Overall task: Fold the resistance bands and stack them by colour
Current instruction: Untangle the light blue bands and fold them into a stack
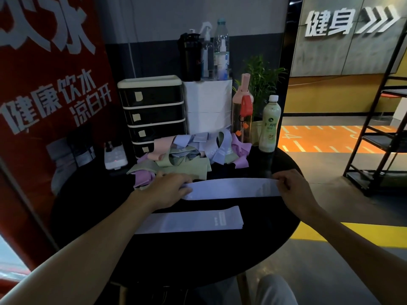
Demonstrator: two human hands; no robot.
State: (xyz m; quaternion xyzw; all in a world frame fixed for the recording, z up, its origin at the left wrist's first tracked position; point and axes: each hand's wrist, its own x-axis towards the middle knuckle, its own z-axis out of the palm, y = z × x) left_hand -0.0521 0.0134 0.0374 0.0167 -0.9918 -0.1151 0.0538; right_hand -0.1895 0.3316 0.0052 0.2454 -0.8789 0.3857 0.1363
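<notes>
A pale lavender-blue resistance band [231, 188] lies stretched flat across the round black table [220, 256]. My left hand [169, 188] presses on its left end. My right hand [293, 186] pinches its right end. Nearer to me lies a flat stack of the same pale blue bands [191, 219], with nothing touching it. Behind the stretched band is a loose heap of bands [187, 153] in green, pink, purple and pale blue, tangled together.
At the table's back stand a black drawer unit [154, 113], a white box [209, 106] with bottles on top, a pink bottle [243, 108], a milky drink bottle [270, 124] and a white power strip [115, 155]. A black shelf rack [378, 137] stands at the right.
</notes>
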